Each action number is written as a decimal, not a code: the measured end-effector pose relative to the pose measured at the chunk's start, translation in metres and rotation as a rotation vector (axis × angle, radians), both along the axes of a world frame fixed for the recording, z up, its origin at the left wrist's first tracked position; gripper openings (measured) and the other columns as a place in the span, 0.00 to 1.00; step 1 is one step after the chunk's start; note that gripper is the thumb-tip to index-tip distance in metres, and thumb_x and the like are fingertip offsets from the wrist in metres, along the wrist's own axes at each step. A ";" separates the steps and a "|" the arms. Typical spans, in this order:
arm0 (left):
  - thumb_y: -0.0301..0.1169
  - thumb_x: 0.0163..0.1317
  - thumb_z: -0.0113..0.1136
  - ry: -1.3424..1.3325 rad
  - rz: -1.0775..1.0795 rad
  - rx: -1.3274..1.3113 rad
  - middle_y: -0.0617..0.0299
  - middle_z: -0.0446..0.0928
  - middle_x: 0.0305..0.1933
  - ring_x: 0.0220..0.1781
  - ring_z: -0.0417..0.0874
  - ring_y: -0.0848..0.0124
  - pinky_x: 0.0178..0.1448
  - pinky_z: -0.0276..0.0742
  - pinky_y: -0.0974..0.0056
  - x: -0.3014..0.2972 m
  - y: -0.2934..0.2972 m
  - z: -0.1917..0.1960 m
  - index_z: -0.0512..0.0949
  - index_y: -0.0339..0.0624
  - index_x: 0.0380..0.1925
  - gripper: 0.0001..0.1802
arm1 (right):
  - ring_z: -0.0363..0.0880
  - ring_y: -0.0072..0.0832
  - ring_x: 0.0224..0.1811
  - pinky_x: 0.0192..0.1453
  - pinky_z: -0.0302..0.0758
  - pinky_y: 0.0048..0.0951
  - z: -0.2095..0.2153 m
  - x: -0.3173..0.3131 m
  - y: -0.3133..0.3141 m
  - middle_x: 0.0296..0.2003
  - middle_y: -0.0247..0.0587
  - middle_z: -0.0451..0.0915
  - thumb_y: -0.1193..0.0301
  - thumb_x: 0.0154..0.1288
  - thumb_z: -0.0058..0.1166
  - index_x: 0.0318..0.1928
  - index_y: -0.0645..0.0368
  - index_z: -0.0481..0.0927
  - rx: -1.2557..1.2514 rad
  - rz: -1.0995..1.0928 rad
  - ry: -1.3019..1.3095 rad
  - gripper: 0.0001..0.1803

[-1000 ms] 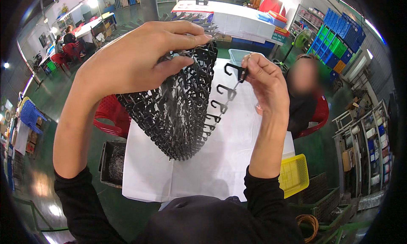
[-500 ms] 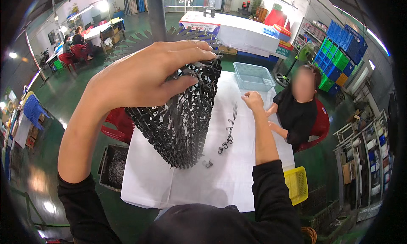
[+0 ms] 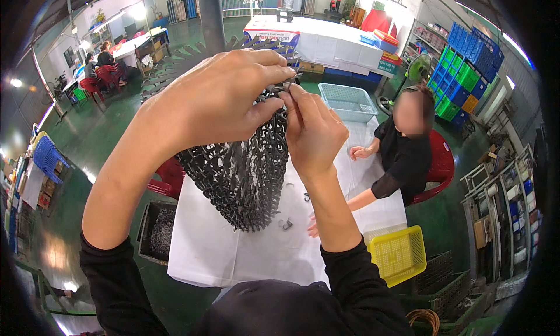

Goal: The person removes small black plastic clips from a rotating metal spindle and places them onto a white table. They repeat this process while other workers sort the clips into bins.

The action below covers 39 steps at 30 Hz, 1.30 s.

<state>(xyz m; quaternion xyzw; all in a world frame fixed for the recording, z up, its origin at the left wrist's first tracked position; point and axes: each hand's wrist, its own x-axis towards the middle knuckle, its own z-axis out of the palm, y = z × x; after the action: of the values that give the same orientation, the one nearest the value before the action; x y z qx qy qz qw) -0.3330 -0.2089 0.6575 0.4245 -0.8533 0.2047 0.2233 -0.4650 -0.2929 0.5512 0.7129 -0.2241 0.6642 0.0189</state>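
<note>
Two white-covered benches are the biggest things in view: the near bench (image 3: 204,254), under the person's arms, and a far bench (image 3: 332,41) beyond it. Right of them rises a stack of blue and green crates (image 3: 464,73), with a few orange ones. A co-worker in black (image 3: 405,158) sits at the near bench's right side on a red chair (image 3: 442,161).

Next in size comes a dense, net-like bundle of black hooks (image 3: 245,184), hanging above the near bench, broad at the top and narrowing downward. A dark tray (image 3: 143,234) of small pieces stands just left of that bench; a yellow basket (image 3: 399,254) is at its right edge, and a light-blue basket (image 3: 350,97) lies at its far end.

The left hand (image 3: 224,97) arches over the top of the bundle, gripping it between thumb and fingers. The right hand (image 3: 315,129) is held narrow, thumb and forefinger pinching the bundle's upper right edge beside the left fingertips; exactly which piece is hidden. One hand of the co-worker reaches past the person's right forearm, low over the cloth.

Smallest are a few loose dark pieces (image 3: 286,224) on the bench, near that reaching hand.
</note>
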 end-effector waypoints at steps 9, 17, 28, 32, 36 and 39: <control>0.22 0.57 0.63 0.025 0.004 0.065 0.44 0.76 0.56 0.56 0.78 0.47 0.60 0.75 0.54 -0.016 -0.011 0.018 0.77 0.34 0.53 0.21 | 0.79 0.24 0.26 0.31 0.74 0.23 0.018 -0.027 -0.025 0.28 0.41 0.83 0.78 0.63 0.58 0.37 0.67 0.83 0.305 0.575 -0.186 0.05; 0.23 0.58 0.61 -0.014 0.059 0.057 0.45 0.75 0.58 0.59 0.76 0.47 0.63 0.72 0.54 -0.010 -0.010 0.012 0.76 0.39 0.56 0.23 | 0.72 0.14 0.20 0.23 0.66 0.18 0.008 -0.059 -0.042 0.27 0.35 0.82 0.73 0.66 0.57 0.39 0.63 0.84 0.505 0.674 -0.248 0.07; 0.18 0.54 0.60 0.037 -0.071 0.166 0.48 0.74 0.61 0.65 0.73 0.49 0.68 0.69 0.53 0.012 0.006 -0.001 0.72 0.42 0.61 0.31 | 0.78 0.22 0.23 0.29 0.71 0.28 -0.133 -0.069 -0.185 0.23 0.36 0.83 0.63 0.66 0.59 0.40 0.56 0.83 0.676 0.206 0.080 0.11; 0.17 0.53 0.60 0.038 -0.007 0.249 0.46 0.69 0.66 0.67 0.70 0.49 0.70 0.66 0.53 0.011 0.012 -0.001 0.70 0.42 0.62 0.32 | 0.84 0.31 0.39 0.40 0.77 0.33 -0.209 -0.069 -0.199 0.35 0.39 0.85 0.59 0.63 0.61 0.47 0.54 0.80 0.859 -0.154 0.505 0.17; 0.17 0.53 0.60 0.021 0.074 0.223 0.45 0.68 0.66 0.68 0.69 0.48 0.70 0.66 0.53 0.006 0.016 -0.001 0.70 0.40 0.61 0.32 | 0.81 0.45 0.48 0.51 0.75 0.43 -0.191 -0.062 -0.157 0.41 0.42 0.83 0.56 0.59 0.64 0.50 0.54 0.79 0.795 -0.360 0.575 0.23; 0.17 0.53 0.60 -0.023 0.156 0.180 0.45 0.70 0.64 0.66 0.70 0.48 0.69 0.67 0.54 0.002 0.013 -0.006 0.72 0.38 0.60 0.30 | 0.81 0.33 0.35 0.39 0.77 0.35 -0.121 -0.047 -0.102 0.40 0.41 0.81 0.66 0.62 0.62 0.49 0.57 0.78 0.384 -0.054 0.051 0.16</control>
<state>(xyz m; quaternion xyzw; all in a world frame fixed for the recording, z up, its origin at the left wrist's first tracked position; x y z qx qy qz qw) -0.3309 -0.1963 0.6513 0.5054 -0.8351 0.1489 0.1578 -0.5123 -0.3948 0.4303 0.7138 -0.3654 0.5901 -0.0939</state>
